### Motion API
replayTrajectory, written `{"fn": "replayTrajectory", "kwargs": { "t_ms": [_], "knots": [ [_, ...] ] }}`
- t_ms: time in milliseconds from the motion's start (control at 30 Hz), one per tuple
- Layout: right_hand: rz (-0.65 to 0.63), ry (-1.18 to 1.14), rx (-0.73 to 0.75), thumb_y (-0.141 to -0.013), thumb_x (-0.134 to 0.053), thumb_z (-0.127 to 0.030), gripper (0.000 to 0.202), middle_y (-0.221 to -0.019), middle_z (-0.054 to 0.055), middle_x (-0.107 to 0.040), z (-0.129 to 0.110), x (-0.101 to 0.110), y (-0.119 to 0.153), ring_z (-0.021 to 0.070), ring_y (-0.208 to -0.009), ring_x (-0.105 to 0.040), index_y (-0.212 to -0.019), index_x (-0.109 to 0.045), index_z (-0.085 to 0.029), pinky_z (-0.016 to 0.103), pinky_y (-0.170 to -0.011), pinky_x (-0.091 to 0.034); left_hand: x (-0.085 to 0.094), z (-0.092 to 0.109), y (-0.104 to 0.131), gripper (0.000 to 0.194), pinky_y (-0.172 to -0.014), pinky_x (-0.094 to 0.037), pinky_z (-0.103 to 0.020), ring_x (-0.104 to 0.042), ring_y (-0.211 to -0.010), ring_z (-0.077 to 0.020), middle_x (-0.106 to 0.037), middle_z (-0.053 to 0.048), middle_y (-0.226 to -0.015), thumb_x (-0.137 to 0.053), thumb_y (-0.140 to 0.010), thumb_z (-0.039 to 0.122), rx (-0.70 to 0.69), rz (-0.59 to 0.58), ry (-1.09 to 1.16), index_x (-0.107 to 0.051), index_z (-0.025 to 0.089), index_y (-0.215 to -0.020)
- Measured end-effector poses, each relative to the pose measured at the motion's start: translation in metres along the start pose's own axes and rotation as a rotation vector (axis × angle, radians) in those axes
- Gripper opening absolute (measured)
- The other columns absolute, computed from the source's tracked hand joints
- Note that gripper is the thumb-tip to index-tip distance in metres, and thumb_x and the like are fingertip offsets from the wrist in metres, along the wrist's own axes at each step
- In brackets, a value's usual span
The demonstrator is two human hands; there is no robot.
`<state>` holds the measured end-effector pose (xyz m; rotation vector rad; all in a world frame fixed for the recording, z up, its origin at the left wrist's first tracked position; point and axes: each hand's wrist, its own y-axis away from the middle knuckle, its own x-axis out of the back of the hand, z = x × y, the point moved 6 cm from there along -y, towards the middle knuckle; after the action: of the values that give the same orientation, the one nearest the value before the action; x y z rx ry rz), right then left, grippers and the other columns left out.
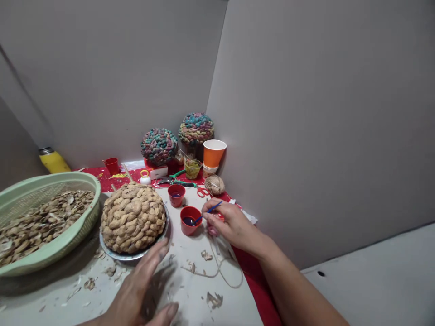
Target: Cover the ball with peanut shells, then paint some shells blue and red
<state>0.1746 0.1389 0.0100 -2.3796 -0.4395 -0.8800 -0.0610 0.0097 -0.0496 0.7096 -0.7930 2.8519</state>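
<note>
Pinched in my right hand is a thin blue paintbrush. Its lower end reaches into a red cup of dark liquid. A second red cup, also with dark liquid, stands just behind. My left hand hangs over the near tabletop with fingers apart, holding nothing. Beyond its fingertips is a dome of tan peanut shells resting in a shallow dish. The dome is unpainted on the side I see.
At left stands a green basket of shell pieces. Behind are two coloured shell balls, orange paper cups, a glass of yellow-green stuff, red-handled scissors, twine and a yellow bottle. Shell scraps and string lie in front.
</note>
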Motion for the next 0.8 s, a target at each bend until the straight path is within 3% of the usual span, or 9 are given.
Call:
{"fn": "replayTrajectory", "kwargs": {
  "t_ms": [33,133,233,367,500,633,700,800],
  "knots": [
    [0.011,-0.001,-0.002,-0.097,-0.049,-0.026,0.016,-0.092,0.007,-0.067,0.003,-0.003,-0.001,0.0183,-0.076,-0.065,-0.089,-0.061,-0.019,0.03,-0.069,-0.052,-0.013,0.0,-0.005,0.08,-0.113,-0.043,-0.055,-0.046,-0.141,-0.0357,-0.046,-0.004,-0.157,-0.068,-0.085,0.029,0.006,-0.064,-0.026,-0.03,0.043,-0.154],
    [0.038,-0.024,-0.045,-0.097,-0.049,-0.026,0.012,-0.094,0.007,-0.066,0.01,-0.012,-0.004,0.0181,-0.075,-0.064,-0.094,-0.059,-0.02,0.029,-0.066,-0.051,-0.043,-0.013,-0.024,0.078,-0.118,-0.033,-0.056,-0.031,-0.149,-0.0348,-0.031,-0.01,-0.164,-0.06,-0.092,0.034,0.215,-0.172,-0.059,-0.022,0.031,-0.159],
    [0.001,-0.054,-0.121,-0.096,-0.051,-0.025,0.012,-0.08,0.004,-0.066,0.016,-0.021,-0.006,0.0178,-0.068,-0.062,-0.091,-0.06,-0.02,0.029,-0.062,-0.049,-0.062,-0.023,-0.043,0.08,-0.122,-0.021,-0.058,-0.021,-0.152,-0.0355,-0.023,-0.018,-0.166,-0.059,-0.091,0.038,0.349,-0.156,-0.016,-0.023,0.015,-0.158],
    [0.03,-0.062,-0.164,-0.096,-0.051,-0.022,0.015,-0.068,0.001,-0.063,0.018,-0.023,-0.005,0.0173,-0.065,-0.061,-0.083,-0.058,-0.02,0.027,-0.059,-0.046,-0.078,-0.034,-0.068,0.085,-0.124,-0.015,-0.055,-0.016,-0.154,-0.0325,-0.02,-0.02,-0.166,-0.063,-0.087,0.036,0.39,-0.068,0.056,-0.022,0.01,-0.157],
    [0.044,-0.068,-0.127,-0.095,-0.052,-0.019,0.014,-0.069,0.001,-0.064,0.016,-0.023,-0.002,0.0169,-0.066,-0.062,-0.084,-0.06,-0.019,0.027,-0.06,-0.047,-0.086,-0.038,-0.089,0.08,-0.123,-0.02,-0.055,-0.029,-0.15,-0.0321,-0.034,-0.02,-0.161,-0.068,-0.084,0.031,0.389,0.011,0.167,-0.031,0.014,-0.152],
    [0.034,-0.029,-0.006,-0.096,-0.052,-0.017,0.014,-0.077,0.003,-0.068,0.006,-0.022,0.002,0.0171,-0.071,-0.064,-0.087,-0.064,-0.018,0.029,-0.067,-0.05,-0.087,-0.028,-0.098,0.051,-0.112,-0.039,-0.048,-0.056,-0.127,-0.0286,-0.062,-0.014,-0.134,-0.07,-0.08,0.021,0.306,-0.002,0.294,-0.054,0.017,-0.129],
    [0.043,-0.027,0.064,-0.096,-0.054,-0.017,0.014,-0.082,0.005,-0.071,-0.001,-0.018,0.004,0.0175,-0.075,-0.066,-0.088,-0.065,-0.018,0.03,-0.073,-0.051,-0.084,-0.021,-0.098,0.039,-0.104,-0.045,-0.042,-0.062,-0.114,-0.0248,-0.067,-0.008,-0.12,-0.07,-0.081,0.018,0.266,-0.008,0.322,-0.059,0.019,-0.118],
    [0.085,-0.019,0.142,-0.096,-0.058,-0.019,0.012,-0.087,0.006,-0.07,-0.011,-0.008,0.009,0.0182,-0.08,-0.065,-0.088,-0.066,-0.018,0.031,-0.076,-0.051,-0.079,-0.016,-0.093,0.039,-0.1,-0.046,-0.037,-0.062,-0.109,-0.022,-0.067,-0.005,-0.116,-0.071,-0.08,0.015,0.246,0.016,0.295,-0.06,0.021,-0.116]
  ]
}}
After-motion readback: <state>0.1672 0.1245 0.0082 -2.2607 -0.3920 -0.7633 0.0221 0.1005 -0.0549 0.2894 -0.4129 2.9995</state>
